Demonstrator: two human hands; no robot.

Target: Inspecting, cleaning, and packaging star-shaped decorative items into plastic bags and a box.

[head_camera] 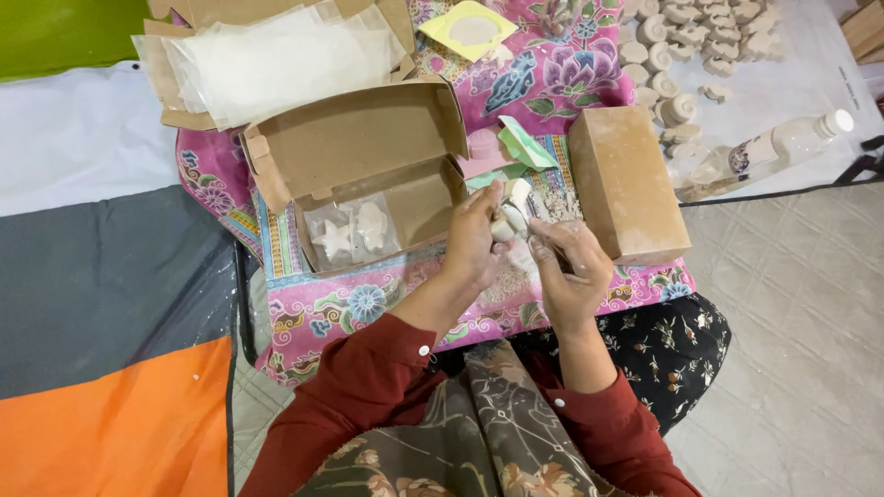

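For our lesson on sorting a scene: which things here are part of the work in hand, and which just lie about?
In hand:
left hand and right hand on a small white piece
open cardboard box with bagged white figures

Lying about:
closed brown box
clear bottle
heap of white pieces

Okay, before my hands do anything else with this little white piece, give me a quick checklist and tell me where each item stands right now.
1. White piece held securely: ok, the left hand pinches it from the side and the right hand meets it from below.
2. Open cardboard box within reach: ok, just left of the hands, lid up.
3. Room in the box: ok, one clear bag of white shapes fills only its left part.
4. Closed brown box clear of the hands: ok, it lies apart, to the right.
5. Piece free of chips: cannot tell, fingers cover much of it.
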